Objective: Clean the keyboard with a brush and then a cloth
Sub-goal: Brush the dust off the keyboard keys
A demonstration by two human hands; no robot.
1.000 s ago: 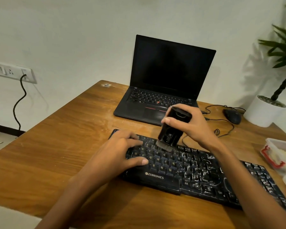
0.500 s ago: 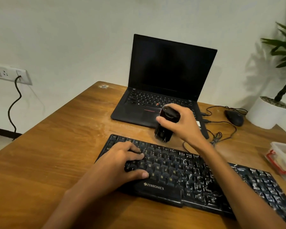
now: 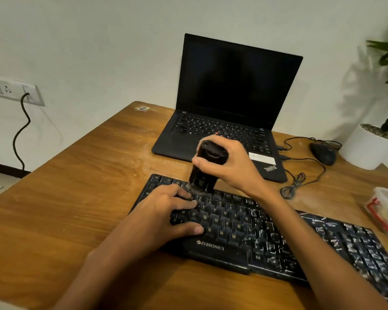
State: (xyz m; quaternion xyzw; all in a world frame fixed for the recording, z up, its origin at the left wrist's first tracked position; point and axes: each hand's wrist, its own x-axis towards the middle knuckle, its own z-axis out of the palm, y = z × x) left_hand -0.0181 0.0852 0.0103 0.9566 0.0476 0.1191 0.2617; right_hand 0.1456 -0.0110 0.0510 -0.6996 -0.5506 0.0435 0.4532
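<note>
Head view catches the brushing step of the job. The right hand [image 3: 235,166] has its fingers and thumb wrapped round the black body of the brush [image 3: 207,166], held nearly upright, with the bristles [image 3: 194,190] down on the far-left key rows of the keyboard [image 3: 267,238]. The left hand [image 3: 166,211] lies flat and spread on the left keys, thumb near the front edge, gripping nothing; it looks to be steadying the board. White flecks cover the right half, so brushing seems far from done. The next move likely calls for short strokes along the rows toward that dirty end, with the board pinned so it does not slide. I cannot make out a cloth anywhere.

By size, the tabletop [image 3: 76,209] is warm brown wood with visible grain, lightly dusted pale near the keyboard's far edge. On its far side stands an open matte-black ThinkPad laptop [image 3: 238,86], screen dark. The Zebronics keyboard sits at the near edge, long and black, angled to the right, with raised square keycaps. The brush is a chunky, smooth plastic block with a short grey tuft. A rounded black mouse [image 3: 323,153] trails a thin coiled cable.
</note>
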